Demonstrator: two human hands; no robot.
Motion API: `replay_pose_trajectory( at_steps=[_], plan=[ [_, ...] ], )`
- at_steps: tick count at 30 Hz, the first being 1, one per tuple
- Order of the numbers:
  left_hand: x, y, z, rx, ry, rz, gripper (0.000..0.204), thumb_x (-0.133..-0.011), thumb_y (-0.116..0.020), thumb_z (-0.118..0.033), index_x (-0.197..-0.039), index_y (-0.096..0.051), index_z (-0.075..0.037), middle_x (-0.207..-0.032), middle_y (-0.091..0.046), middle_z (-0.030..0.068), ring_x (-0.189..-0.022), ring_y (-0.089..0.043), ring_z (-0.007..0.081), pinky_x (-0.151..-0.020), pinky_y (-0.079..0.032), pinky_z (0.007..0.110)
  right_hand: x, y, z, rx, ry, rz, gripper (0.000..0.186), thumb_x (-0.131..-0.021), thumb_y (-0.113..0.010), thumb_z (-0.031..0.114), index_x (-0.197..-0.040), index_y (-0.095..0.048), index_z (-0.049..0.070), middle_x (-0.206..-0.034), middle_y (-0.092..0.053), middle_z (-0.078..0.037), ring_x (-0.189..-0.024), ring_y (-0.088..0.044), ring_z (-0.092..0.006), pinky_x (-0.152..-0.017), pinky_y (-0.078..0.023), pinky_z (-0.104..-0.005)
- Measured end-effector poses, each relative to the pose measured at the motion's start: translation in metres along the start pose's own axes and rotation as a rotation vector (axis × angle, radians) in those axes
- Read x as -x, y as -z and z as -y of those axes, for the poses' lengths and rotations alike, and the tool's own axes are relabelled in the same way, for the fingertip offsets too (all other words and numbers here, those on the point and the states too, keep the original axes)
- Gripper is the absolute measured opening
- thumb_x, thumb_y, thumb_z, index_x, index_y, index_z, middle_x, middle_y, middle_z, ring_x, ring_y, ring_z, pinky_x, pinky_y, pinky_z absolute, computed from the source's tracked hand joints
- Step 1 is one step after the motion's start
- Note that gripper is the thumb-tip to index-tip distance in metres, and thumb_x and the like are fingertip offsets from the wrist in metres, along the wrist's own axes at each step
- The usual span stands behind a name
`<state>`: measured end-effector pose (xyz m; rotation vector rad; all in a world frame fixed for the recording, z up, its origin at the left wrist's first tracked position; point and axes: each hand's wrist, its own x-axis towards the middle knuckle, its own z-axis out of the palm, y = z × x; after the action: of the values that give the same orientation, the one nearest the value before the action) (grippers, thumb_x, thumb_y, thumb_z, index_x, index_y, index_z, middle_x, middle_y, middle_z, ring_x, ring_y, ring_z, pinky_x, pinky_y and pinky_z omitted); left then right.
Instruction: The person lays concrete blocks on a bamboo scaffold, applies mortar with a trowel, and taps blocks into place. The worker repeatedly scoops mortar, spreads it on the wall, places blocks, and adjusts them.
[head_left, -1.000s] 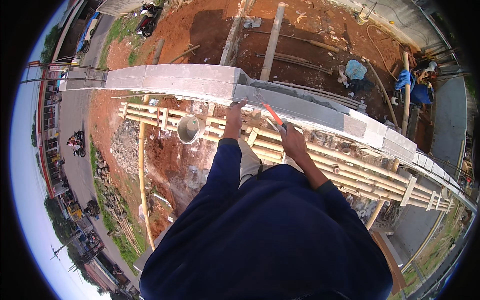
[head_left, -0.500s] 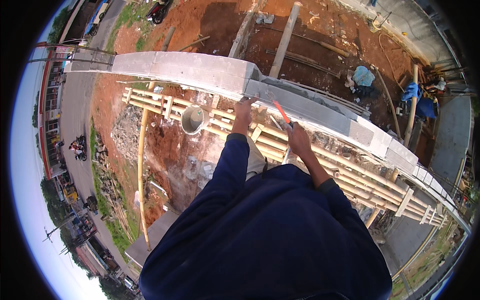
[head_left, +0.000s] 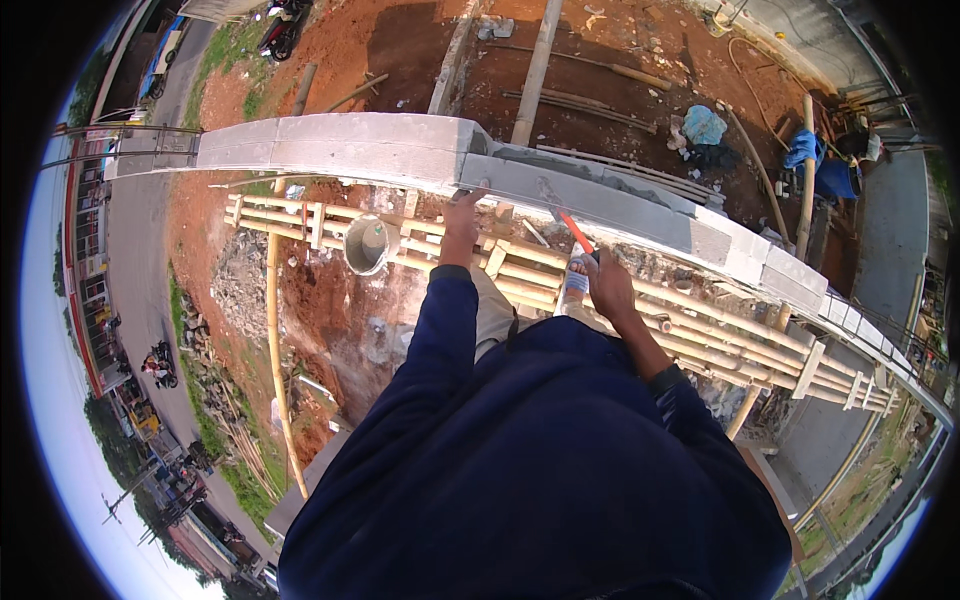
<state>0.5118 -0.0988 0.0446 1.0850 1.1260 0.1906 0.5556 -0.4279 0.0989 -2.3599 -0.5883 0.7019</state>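
In my right hand [head_left: 608, 285] is a trowel [head_left: 576, 232] with an orange-red handle, my fingers wrapped round its end. Its grey blade reaches the near face of the light grey block wall [head_left: 360, 140]. My left hand [head_left: 462, 218] is at the wall's near lower edge, left of the trowel, some fingers stretched toward the blocks; it holds nothing that I can make out. A thin string runs along the wall's near side. Wet grey mortar shows on top of the lower block course [head_left: 620, 200], right of the stepped block end.
Below the wall runs a bamboo scaffold [head_left: 700, 330], where my foot [head_left: 577, 278] shows. A mortar-smeared bucket [head_left: 370, 245] stands on it to the left. Beyond the wall lie red soil, poles and a blue plastic bag [head_left: 705, 125]. A road [head_left: 140, 260] with motorbikes is far left.
The view has shifted, so the wall and scaffold sit further left. My right hand has moved slightly right relative to the wall, still gripping the trowel. My foot has come into sight.
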Motion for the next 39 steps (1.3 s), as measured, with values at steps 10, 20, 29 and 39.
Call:
replay_pose_trajectory(
  at_steps=[10,20,29,39],
  plan=[
    [-0.027,0.018,0.017,-0.015,-0.005,0.088,0.058,-0.092,-0.081,-0.033,-0.137,-0.063,-0.001,-0.143,-0.061,0.0080,-0.136,-0.052,0.0190,-0.114,-0.039,0.037,0.022,0.016,-0.008,-0.078,-0.087,-0.030,0.045,-0.109,-0.047,0.045,-0.105,-0.053,0.000,-0.082,-0.069,-0.028,-0.077,-0.067,-0.0516,-0.069,-0.051,-0.0597],
    [-0.033,0.019,0.022,-0.025,0.010,0.094,0.053,-0.094,-0.080,-0.030,-0.131,-0.064,0.005,-0.136,-0.064,0.0078,-0.126,-0.058,0.0152,-0.109,-0.042,0.026,0.030,0.016,-0.031,-0.115,-0.219,-0.144,0.046,-0.109,-0.048,0.046,-0.104,-0.055,0.001,-0.082,-0.069,-0.027,-0.078,-0.066,-0.0511,-0.070,-0.050,-0.0606],
    [-0.050,0.029,0.022,-0.017,0.134,0.077,0.054,-0.099,-0.073,-0.031,-0.147,-0.057,-0.015,-0.152,-0.057,-0.0033,-0.154,-0.036,0.0198,-0.116,-0.009,0.079,0.030,0.011,-0.035,-0.139,-0.194,-0.181,0.045,-0.109,-0.047,0.044,-0.107,-0.054,-0.001,-0.083,-0.069,-0.030,-0.080,-0.067,-0.0498,-0.073,-0.051,-0.0608],
    [-0.053,0.042,0.032,0.014,0.063,0.203,0.050,-0.101,-0.065,-0.021,-0.148,-0.054,-0.009,-0.155,-0.056,-0.0053,-0.153,-0.037,0.0187,-0.125,-0.008,0.058,0.035,0.009,-0.028,-0.134,-0.241,-0.224,0.044,-0.109,-0.050,0.043,-0.101,-0.053,0.000,-0.076,-0.067,-0.028,-0.075,-0.066,-0.0501,-0.065,-0.051,-0.0575]
  ],
)
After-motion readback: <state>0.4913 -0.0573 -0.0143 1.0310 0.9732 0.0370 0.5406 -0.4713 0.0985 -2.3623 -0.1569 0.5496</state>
